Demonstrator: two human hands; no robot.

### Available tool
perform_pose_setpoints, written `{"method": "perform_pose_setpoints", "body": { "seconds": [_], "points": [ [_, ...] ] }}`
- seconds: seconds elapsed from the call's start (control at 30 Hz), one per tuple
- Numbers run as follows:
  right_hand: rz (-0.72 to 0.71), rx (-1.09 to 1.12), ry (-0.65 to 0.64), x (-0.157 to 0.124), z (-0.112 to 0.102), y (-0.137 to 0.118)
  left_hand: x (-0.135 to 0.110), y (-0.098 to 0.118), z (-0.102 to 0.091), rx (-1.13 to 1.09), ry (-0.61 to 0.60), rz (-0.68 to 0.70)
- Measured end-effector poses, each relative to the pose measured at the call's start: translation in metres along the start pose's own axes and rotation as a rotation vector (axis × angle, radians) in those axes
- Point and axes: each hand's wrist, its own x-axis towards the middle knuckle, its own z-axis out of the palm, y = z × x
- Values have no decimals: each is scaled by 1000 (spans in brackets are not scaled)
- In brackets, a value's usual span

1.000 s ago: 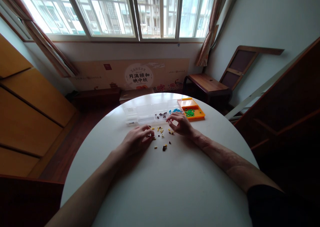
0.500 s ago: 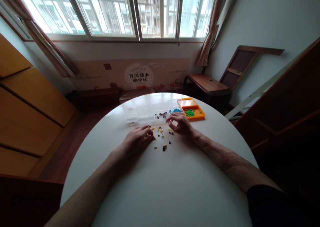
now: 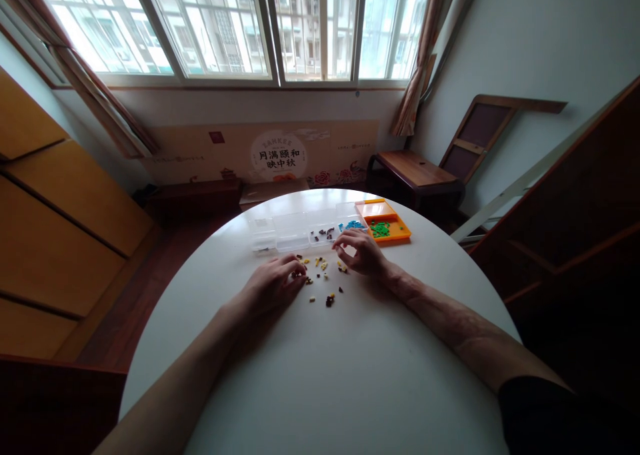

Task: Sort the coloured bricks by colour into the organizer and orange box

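Note:
My left hand (image 3: 275, 283) rests on the white table with its fingers curled down among small brown pieces (image 3: 309, 281), thumb and forefinger close together. Whatever lies between those fingertips is too small to make out. My right hand (image 3: 365, 252) is at the front edge of the clear plastic box, its thumb and forefinger pinched; anything in the pinch is not distinguishable. Between the hands lie scattered yellow pieces (image 3: 324, 265) and brown bits. Dark brown pieces (image 3: 323, 234) sit in one compartment of the clear box (image 3: 293, 232), blue pieces (image 3: 351, 225) in the one beside it.
An orange tray (image 3: 403, 235) with green pieces (image 3: 381, 229) adjoins the clear box on the right. A small dark cluster (image 3: 330, 301) lies nearer me on the round table (image 3: 320, 375). A wooden chair (image 3: 417, 168) stands beyond the table.
The whole view has shifted slightly, so things sit a little lower. Both hands stay in nearly the same places; the left fingers have moved only a little.

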Motion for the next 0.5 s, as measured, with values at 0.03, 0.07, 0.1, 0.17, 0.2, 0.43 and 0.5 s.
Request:
{"method": "perform_pose_setpoints", "body": {
  "seconds": [0.03,0.07,0.1,0.17,0.2,0.43,0.5],
  "points": [
    [1,1,1,0,0,0,0,0,1,12,-3,5],
    [2,2,1,0,1,0,0,0,1,27,-2,11],
    [3,4,1,0,1,0,0,0,2,39,-1,16],
    [3,8,3,0,1,0,0,1,2,52,4,21],
    [1,10,4,0,1,0,0,2,2,54,9,19],
    [-108,-45,-13,1,-1,-7,4,2,3,12,64,-10],
    [-170,-53,-42,2,-2,-11,5,1,6,-9,93,-32]
  ]
}}
